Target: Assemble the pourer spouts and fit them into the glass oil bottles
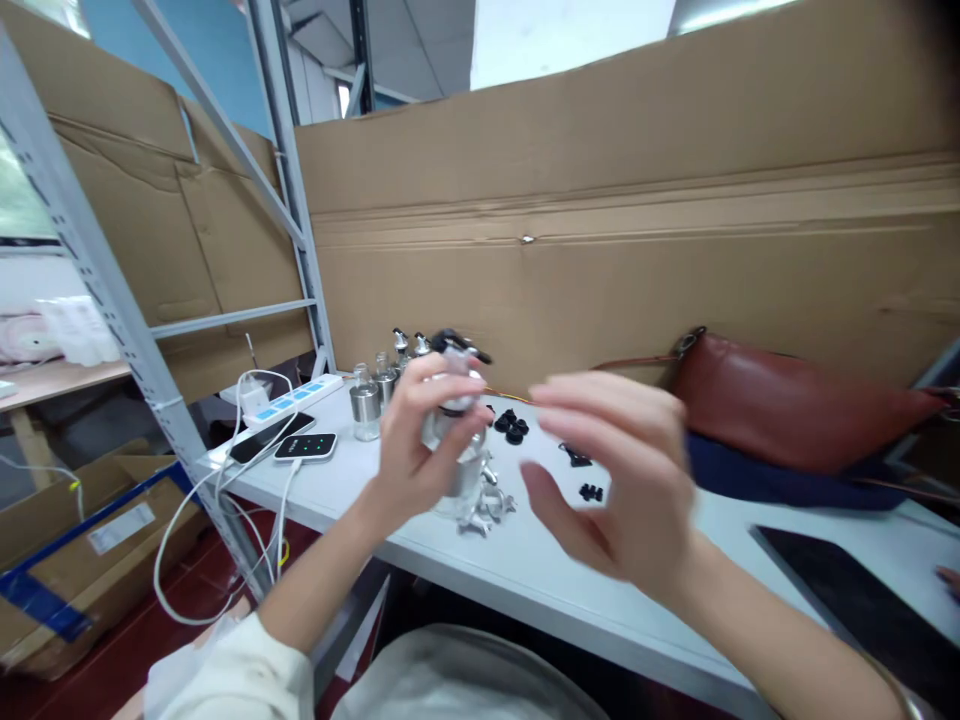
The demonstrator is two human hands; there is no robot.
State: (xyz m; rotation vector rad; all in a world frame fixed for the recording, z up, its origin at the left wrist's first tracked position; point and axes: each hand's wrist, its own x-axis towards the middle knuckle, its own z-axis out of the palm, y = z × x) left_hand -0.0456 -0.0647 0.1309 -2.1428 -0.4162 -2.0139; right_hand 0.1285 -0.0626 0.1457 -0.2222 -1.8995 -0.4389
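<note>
My left hand (pixel 427 430) is closed around the neck of a clear glass bottle (pixel 466 475) above the table. A silver and black pourer top (pixel 454 345) sticks up above its fingers. To the right, my right hand (pixel 615 470) is raised and apart from the bottle, blurred, with thumb and fingers spread and nothing seen between them. Behind and below the bottle lie several silvery metal parts (pixel 491 505). Several black caps (pixel 512 427) and small black pieces (pixel 591 493) rest on the table between the hands.
Bottles with metal sleeves (pixel 365 405) stand at the back left, some with pourer tops. Nearby are a power strip (pixel 296 400), a phone-like device (pixel 306 447) and white cables. A brown leather bag (pixel 787 400) and a black flat panel (pixel 862 600) are at right. Cardboard (pixel 600 270) walls the back.
</note>
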